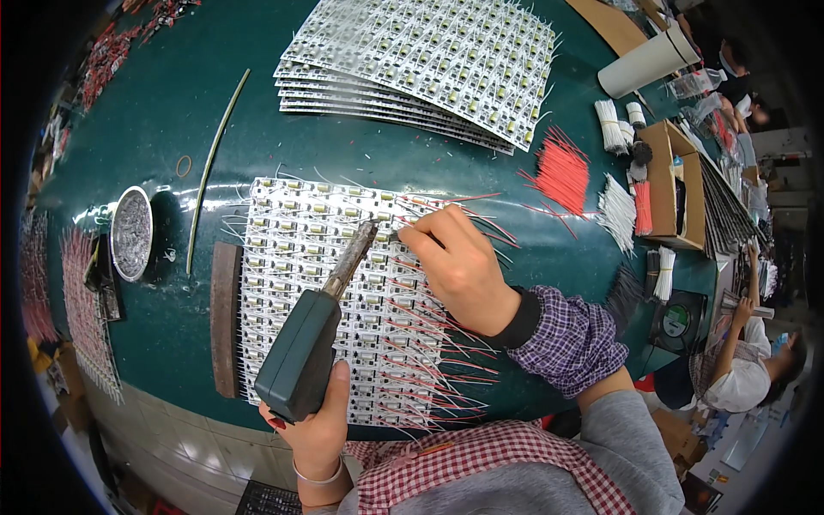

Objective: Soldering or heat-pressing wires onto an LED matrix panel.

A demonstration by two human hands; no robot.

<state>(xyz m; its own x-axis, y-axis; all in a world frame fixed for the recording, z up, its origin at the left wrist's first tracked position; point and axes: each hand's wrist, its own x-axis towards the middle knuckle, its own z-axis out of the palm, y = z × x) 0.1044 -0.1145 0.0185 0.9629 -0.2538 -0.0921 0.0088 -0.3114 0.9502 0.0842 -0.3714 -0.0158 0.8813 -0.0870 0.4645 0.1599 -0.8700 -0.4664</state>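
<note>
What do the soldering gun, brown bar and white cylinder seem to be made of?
Soldering gun: green casing looks like satin moulded plastic, smooth with rounded edges; its barrel, likely metal, looks grey and blotchy.
Brown bar: probably wood, dull and unevenly brown.
White cylinder: smooth, evenly white; plastic or coated metal.

On the desk [176, 343], a panel of circuit boards [287, 257] lies near the front edge, a soldering gun [300, 352] above it, a bar [226, 319] along its left edge and a bowl [133, 278] farther left. Behind the panel sits a stack of boards [421, 60]. A heap of wires [562, 176] lies near the stack's front right corner; farther right is a box [693, 204], a cylinder [648, 62] behind it.
</note>
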